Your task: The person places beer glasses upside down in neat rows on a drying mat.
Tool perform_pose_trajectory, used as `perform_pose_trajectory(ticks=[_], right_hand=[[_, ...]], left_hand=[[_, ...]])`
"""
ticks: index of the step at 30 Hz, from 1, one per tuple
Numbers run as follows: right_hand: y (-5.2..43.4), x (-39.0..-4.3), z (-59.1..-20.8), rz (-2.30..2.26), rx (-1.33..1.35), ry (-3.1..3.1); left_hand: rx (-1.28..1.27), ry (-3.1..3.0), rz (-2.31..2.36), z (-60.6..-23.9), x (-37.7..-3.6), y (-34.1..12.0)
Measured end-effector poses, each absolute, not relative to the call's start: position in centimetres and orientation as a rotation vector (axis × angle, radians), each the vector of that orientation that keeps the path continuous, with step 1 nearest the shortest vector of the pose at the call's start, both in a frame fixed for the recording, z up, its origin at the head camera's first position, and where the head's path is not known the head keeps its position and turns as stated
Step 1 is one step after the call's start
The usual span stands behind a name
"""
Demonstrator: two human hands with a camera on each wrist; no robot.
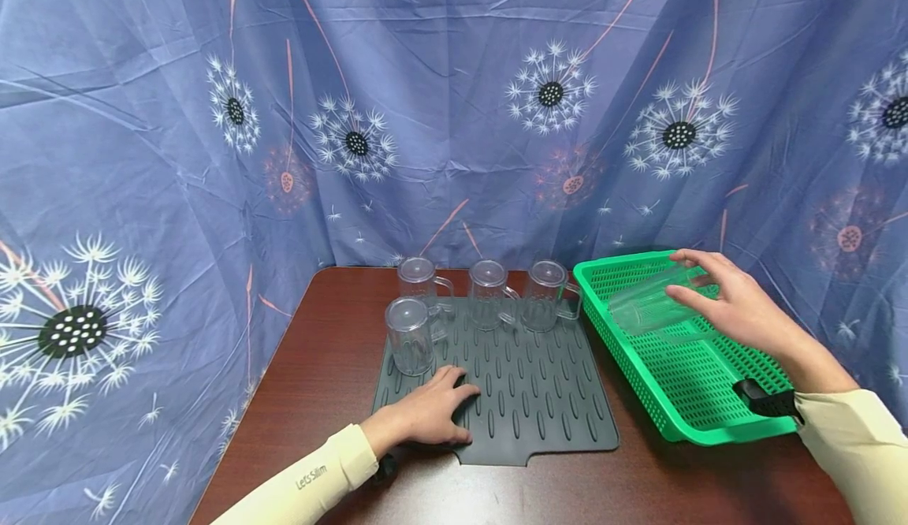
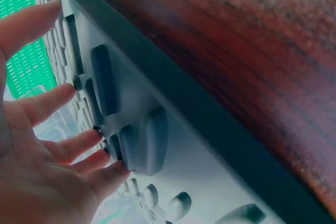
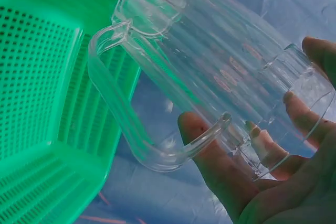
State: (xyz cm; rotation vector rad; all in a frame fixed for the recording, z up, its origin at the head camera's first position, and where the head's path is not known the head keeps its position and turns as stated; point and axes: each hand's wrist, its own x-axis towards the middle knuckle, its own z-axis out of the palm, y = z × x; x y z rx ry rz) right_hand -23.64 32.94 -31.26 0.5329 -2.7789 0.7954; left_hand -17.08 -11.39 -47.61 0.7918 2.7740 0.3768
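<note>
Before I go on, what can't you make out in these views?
- Head view: the mug in the right hand is blurred and see-through; its handle is lost against the green basket.
- Right wrist view: the mug's base is covered by the fingers.
- Left wrist view: the left hand fills the frame on the mat; the four mugs on the mat are out of focus.

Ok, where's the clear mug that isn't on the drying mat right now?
In the head view the clear mug lies tilted on its side in the right hand, above the green basket, right of the grey mat.
</note>
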Motion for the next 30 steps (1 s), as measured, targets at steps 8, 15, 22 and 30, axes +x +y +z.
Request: perform_pose_trajectory(ticks=[8,15,22,30], right_hand=[[30.8,-23.2,-31.7,0.94,0.539,-2.756],[29.3,-22.8,-33.4,1.201,0.517,-2.706],[27.5,-21.8,-34.7,1.336,0.439,-2.664],[25.9,-20.9,-36.3,1.489,0.396,-2.649]], left_hand=[[0.787,2.755,0.471,-47.2,-17.2,-11.6],[0.789,2.741,0.512,-47.0,-17.2,-11.6],[0.831,2.757,0.541,-46.8,-17.4,-11.4],[0.846,2.772,0.627,-46.4,-17.6,-11.2]])
